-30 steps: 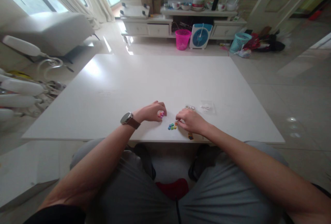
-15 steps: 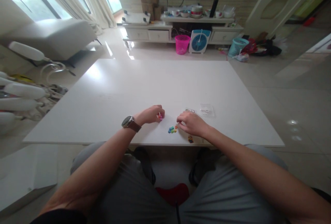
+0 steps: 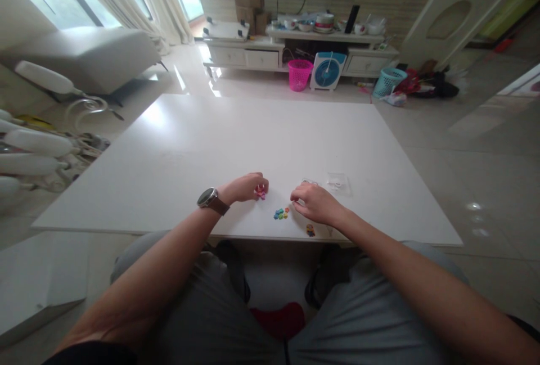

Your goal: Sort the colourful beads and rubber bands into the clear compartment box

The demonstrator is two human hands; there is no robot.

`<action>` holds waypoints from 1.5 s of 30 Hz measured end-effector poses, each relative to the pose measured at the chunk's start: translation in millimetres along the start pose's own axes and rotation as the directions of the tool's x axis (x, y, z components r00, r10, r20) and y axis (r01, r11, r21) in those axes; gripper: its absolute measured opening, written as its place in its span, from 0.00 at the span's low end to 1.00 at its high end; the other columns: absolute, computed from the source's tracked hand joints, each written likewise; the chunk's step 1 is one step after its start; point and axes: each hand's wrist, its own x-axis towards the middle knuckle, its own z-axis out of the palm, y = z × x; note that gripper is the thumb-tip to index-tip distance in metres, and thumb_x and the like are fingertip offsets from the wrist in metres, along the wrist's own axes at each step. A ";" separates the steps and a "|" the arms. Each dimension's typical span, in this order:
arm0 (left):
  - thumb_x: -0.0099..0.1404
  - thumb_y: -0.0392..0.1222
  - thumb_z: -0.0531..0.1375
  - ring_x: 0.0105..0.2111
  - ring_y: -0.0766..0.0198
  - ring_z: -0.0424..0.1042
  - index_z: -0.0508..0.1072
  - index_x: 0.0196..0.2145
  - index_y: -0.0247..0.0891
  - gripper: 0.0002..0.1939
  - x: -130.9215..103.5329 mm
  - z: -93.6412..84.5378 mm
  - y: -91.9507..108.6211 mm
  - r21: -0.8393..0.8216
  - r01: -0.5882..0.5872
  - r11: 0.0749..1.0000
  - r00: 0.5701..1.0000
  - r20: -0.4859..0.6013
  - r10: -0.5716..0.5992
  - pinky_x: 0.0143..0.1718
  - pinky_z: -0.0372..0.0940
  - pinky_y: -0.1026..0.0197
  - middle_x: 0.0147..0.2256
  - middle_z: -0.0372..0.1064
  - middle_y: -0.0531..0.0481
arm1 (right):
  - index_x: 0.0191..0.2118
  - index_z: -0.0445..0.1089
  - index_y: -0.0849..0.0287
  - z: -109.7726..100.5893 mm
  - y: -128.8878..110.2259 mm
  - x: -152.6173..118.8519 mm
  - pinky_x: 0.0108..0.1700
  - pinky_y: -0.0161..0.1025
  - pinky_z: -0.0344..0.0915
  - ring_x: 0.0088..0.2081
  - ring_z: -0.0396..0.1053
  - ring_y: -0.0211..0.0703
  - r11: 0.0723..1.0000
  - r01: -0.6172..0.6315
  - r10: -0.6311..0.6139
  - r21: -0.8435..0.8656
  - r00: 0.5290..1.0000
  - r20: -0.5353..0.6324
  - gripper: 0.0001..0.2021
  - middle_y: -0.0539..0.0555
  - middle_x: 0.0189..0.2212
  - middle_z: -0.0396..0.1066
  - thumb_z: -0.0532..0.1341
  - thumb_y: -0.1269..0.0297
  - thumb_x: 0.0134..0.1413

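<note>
My left hand (image 3: 250, 186), with a watch on its wrist, is closed around small pink and red pieces (image 3: 261, 191) just above the white table. My right hand (image 3: 310, 202) hovers to the right with its fingers curled together; what its fingertips hold, if anything, is too small to tell. Between the hands, nearer to me, several small blue, green, yellow and orange pieces (image 3: 280, 214) lie in a cluster. A yellow and dark figure piece (image 3: 310, 230) lies below my right hand. Beyond that hand are a clear packet (image 3: 338, 183) and a partly hidden one with rings.
The white table (image 3: 261, 134) spans the middle of the view. Past its far edge stand a pink basket (image 3: 300, 75), a blue fan (image 3: 328, 71) and a light blue basket (image 3: 388, 82). White rounded chair parts (image 3: 40, 143) are at the left.
The view has tilted slightly. More of the pink and red pieces shows at my left fingertips. My right hand stays in nearly the same place, fingers still curled.
</note>
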 end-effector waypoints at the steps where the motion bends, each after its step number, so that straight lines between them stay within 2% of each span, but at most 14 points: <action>1: 0.53 0.28 0.62 0.32 0.68 0.68 0.77 0.34 0.38 0.10 -0.2 -0.1 0.4 0.000 0.005 1.000 1.000 -0.001 -0.005 0.37 0.65 0.66 0.35 0.66 0.51 | 0.35 0.73 0.59 0.4 0.5 0.0 0.45 0.39 0.58 0.41 0.67 0.45 1.000 -0.001 0.001 0.004 1.000 -0.001 0.06 0.55 0.34 0.75 0.59 0.68 0.59; 7: 0.54 0.29 0.62 0.33 0.68 0.68 0.77 0.35 0.38 0.11 -2.7 -2.0 3.6 -0.010 0.001 1.000 1.000 -0.003 -0.001 0.38 0.65 0.66 0.38 0.64 0.50 | 0.34 0.73 0.58 -1.1 0.5 -0.5 0.45 0.39 0.58 0.41 0.68 0.45 1.000 -0.016 0.016 0.004 1.000 0.003 0.05 0.54 0.34 0.75 0.59 0.68 0.59; 14: 0.52 0.29 0.63 0.33 0.67 0.67 0.76 0.40 0.40 0.17 -4.8 -4.2 10.4 0.002 0.011 1.000 0.999 0.032 -0.011 0.40 0.65 0.64 0.39 0.62 0.50 | 0.34 0.73 0.59 -3.5 1.4 -0.2 0.46 0.39 0.59 0.41 0.68 0.45 1.000 -0.019 0.018 0.019 1.000 0.009 0.06 0.55 0.34 0.75 0.59 0.67 0.59; 18: 0.54 0.35 0.66 0.35 0.65 0.67 0.75 0.40 0.40 0.14 -4.2 -1.3 13.4 0.010 0.046 0.999 0.999 0.010 -0.046 0.41 0.64 0.62 0.39 0.62 0.50 | 0.34 0.73 0.59 -3.2 2.6 -0.1 0.46 0.39 0.60 0.41 0.68 0.45 0.999 -0.028 0.027 0.024 0.999 0.017 0.06 0.55 0.33 0.75 0.59 0.67 0.59; 23: 0.57 0.35 0.63 0.33 0.65 0.67 0.74 0.35 0.39 0.06 -1.8 4.4 9.7 0.006 0.040 0.999 0.999 -0.002 -0.039 0.40 0.63 0.62 0.37 0.63 0.50 | 0.35 0.74 0.59 -13.6 6.8 -1.2 0.47 0.39 0.61 0.42 0.68 0.46 0.999 -0.035 0.035 0.007 0.999 -0.010 0.07 0.56 0.35 0.75 0.59 0.67 0.59; 27: 0.56 0.35 0.63 0.32 0.66 0.66 0.74 0.33 0.38 0.05 -1.1 5.4 7.9 -0.003 0.055 0.998 0.998 -0.011 -0.055 0.39 0.63 0.62 0.37 0.63 0.50 | 0.36 0.75 0.59 -30.0 21.4 -6.5 0.46 0.38 0.61 0.42 0.69 0.45 0.994 -0.110 0.111 0.020 0.991 -0.068 0.07 0.55 0.37 0.75 0.59 0.67 0.59; 34: 0.57 0.35 0.62 0.34 0.64 0.67 0.74 0.32 0.38 0.03 0.0 1.9 13.5 0.024 0.115 0.993 0.993 -0.016 -0.114 0.39 0.62 0.62 0.37 0.64 0.49 | 0.38 0.75 0.59 -39.3 41.5 -13.3 0.47 0.37 0.62 0.43 0.70 0.44 0.978 -0.205 0.206 0.025 0.978 -0.022 0.06 0.55 0.39 0.75 0.60 0.68 0.57; 37: 0.56 0.36 0.63 0.38 0.62 0.67 0.75 0.37 0.39 0.08 -3.6 -0.8 15.0 0.059 0.124 0.991 0.992 -0.016 -0.123 0.42 0.63 0.61 0.39 0.64 0.49 | 0.38 0.76 0.59 -38.5 40.0 -12.4 0.47 0.37 0.62 0.43 0.70 0.44 0.977 -0.213 0.213 0.023 0.977 -0.012 0.07 0.55 0.40 0.74 0.60 0.68 0.57; 40: 0.54 0.39 0.67 0.46 0.56 0.64 0.74 0.46 0.42 0.21 -11.0 -3.3 21.8 0.108 0.091 0.990 0.994 -0.065 -0.085 0.49 0.62 0.57 0.43 0.64 0.47 | 0.38 0.76 0.59 -38.4 37.3 -12.4 0.46 0.37 0.62 0.44 0.70 0.44 0.976 -0.216 0.216 0.004 0.976 -0.001 0.08 0.56 0.40 0.74 0.59 0.68 0.57; 42: 0.53 0.40 0.69 0.48 0.55 0.63 0.72 0.50 0.45 0.26 -15.5 -2.5 30.8 0.098 0.035 0.995 0.997 -0.069 -0.029 0.51 0.61 0.57 0.46 0.63 0.47 | 0.39 0.76 0.59 -38.6 35.8 -12.9 0.46 0.37 0.61 0.44 0.69 0.45 0.976 -0.216 0.216 -0.006 0.976 -0.001 0.08 0.56 0.40 0.74 0.59 0.68 0.58; 45: 0.55 0.42 0.69 0.49 0.56 0.62 0.72 0.51 0.46 0.25 -18.0 5.3 46.9 0.022 -0.085 0.996 0.996 0.001 0.085 0.50 0.61 0.58 0.47 0.63 0.48 | 0.40 0.76 0.59 -38.4 34.4 -13.0 0.47 0.37 0.61 0.44 0.69 0.45 0.977 -0.211 0.211 -0.005 0.977 0.005 0.08 0.56 0.40 0.74 0.59 0.69 0.58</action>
